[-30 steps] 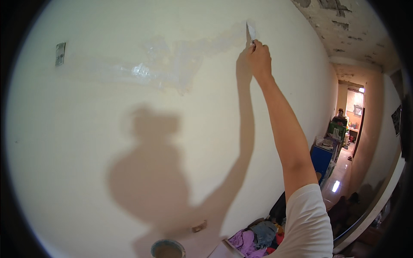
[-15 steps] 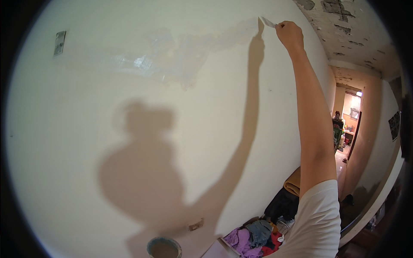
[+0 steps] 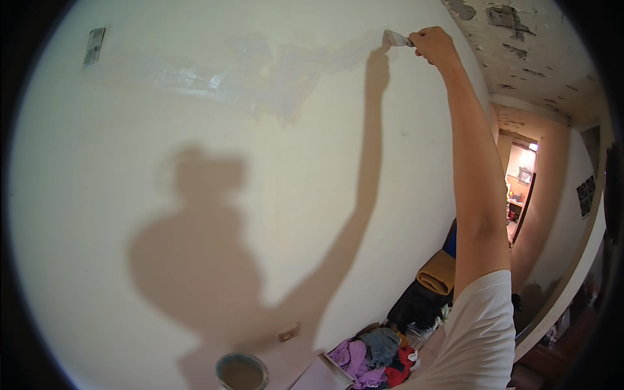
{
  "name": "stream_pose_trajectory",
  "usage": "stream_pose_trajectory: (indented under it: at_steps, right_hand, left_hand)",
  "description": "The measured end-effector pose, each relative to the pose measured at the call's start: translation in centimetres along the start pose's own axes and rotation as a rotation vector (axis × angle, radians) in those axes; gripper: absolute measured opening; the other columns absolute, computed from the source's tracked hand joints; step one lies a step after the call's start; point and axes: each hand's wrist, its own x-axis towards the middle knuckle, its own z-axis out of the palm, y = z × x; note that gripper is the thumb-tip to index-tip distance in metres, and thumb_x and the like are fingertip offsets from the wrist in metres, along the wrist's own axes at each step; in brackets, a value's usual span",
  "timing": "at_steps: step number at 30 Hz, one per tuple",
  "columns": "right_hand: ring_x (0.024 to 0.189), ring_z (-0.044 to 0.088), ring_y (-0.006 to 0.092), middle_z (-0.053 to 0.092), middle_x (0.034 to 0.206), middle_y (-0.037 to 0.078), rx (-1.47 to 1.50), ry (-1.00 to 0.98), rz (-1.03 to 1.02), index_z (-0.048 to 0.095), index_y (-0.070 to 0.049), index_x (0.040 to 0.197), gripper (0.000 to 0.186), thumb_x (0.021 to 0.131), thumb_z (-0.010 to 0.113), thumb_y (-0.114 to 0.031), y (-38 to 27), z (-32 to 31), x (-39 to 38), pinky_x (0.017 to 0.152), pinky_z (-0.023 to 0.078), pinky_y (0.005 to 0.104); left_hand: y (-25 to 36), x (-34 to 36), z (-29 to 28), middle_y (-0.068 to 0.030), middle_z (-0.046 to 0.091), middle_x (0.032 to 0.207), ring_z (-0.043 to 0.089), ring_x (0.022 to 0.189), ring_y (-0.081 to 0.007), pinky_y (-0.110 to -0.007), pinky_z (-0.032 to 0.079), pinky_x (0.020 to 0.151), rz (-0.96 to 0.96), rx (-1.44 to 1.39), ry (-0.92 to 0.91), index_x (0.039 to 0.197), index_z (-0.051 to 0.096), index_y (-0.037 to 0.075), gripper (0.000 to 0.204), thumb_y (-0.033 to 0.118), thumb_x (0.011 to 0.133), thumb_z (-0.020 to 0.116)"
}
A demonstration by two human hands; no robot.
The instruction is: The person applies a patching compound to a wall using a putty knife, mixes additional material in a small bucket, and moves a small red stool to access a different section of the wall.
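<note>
High on the pale wall (image 3: pixel 312 175), my right hand (image 3: pixel 433 45) is closed around the handle of a putty knife (image 3: pixel 395 39). The blade is at the wall surface, by the right end of a greyish patch of filler (image 3: pixel 260 71) that runs across the upper wall. Part of that patch is shiny, as if wet. My right arm stretches up from the lower right and casts a long shadow on the wall. My left hand is out of view.
A round bowl (image 3: pixel 242 373) with brownish contents stands at the bottom. Beside it are a whitish box (image 3: pixel 323 375), piled clothes (image 3: pixel 364 354) and a rolled tan mat (image 3: pixel 437 272). A socket (image 3: pixel 289 333) sits low on the wall. Right, a passage leads to a bright doorway (image 3: pixel 522 169); the ceiling (image 3: pixel 520 45) is peeling.
The putty knife has turned, its blade now showing broader against the wall and slightly lower. My right hand has shifted a little. The whole view has moved slightly.
</note>
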Motion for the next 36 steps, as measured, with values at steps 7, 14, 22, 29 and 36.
stream_pose_trajectory:
  at_steps: [7,14,22,29,36]
  right_hand:
    - [0.052,0.059,0.0166,0.071,0.07,0.006,0.122,-0.063,0.062,0.074,-0.003,0.083,0.03,0.083,0.058,-0.028,-2.2,-2.1,-2.5,0.056,0.052,0.0321]
    - [0.061,0.065,0.0236,0.072,0.073,0.009,0.063,0.001,0.067,0.076,-0.003,0.09,0.035,0.084,0.058,-0.033,-0.3,-3.3,-0.9,0.067,0.055,0.0376]
    - [0.099,0.068,0.0398,0.072,0.102,0.023,-0.031,0.061,0.014,0.075,-0.001,0.092,0.037,0.084,0.058,-0.032,1.5,0.5,1.4,0.09,0.053,0.0478]
    - [0.096,0.067,0.0428,0.071,0.1,0.026,0.035,-0.12,0.019,0.071,0.004,0.088,0.037,0.082,0.058,-0.03,-2.8,-0.9,-2.4,0.086,0.053,0.0483]
    - [0.073,0.066,0.0336,0.07,0.076,0.018,-0.012,-0.032,-0.099,0.071,0.001,0.078,0.035,0.084,0.056,-0.029,-6.0,-1.7,-6.4,0.074,0.053,0.0431]
  left_hand:
    - [1.5,-0.7,0.3,-0.0027,0.053,0.064,0.051,0.05,-0.0134,-0.029,0.041,0.045,0.013,0.052,-0.019,0.092,0.058,0.003,0.029,0.029,0.102,0.052]
    - [1.6,-1.2,0.3,-0.0033,0.054,0.065,0.049,0.05,-0.0133,-0.029,0.041,0.046,-0.013,0.021,-0.007,0.091,0.057,0.002,0.029,0.029,0.102,0.052]
    - [0.3,-1.8,0.0,-0.0017,0.052,0.064,0.049,0.051,-0.0122,-0.028,0.041,0.045,0.011,0.003,0.005,0.09,0.056,0.004,0.028,0.028,0.102,0.051]
    - [-1.7,-1.7,-0.8,-0.0017,0.052,0.062,0.048,0.048,-0.0117,-0.027,0.04,0.042,-0.051,-0.028,0.03,0.091,0.056,0.004,0.027,0.028,0.103,0.05]
    - [0.8,-2.3,-0.5,-0.003,0.053,0.06,0.049,0.047,-0.0132,-0.029,0.04,0.043,-0.013,0.11,0.026,0.09,0.06,0.004,0.029,0.028,0.103,0.05]
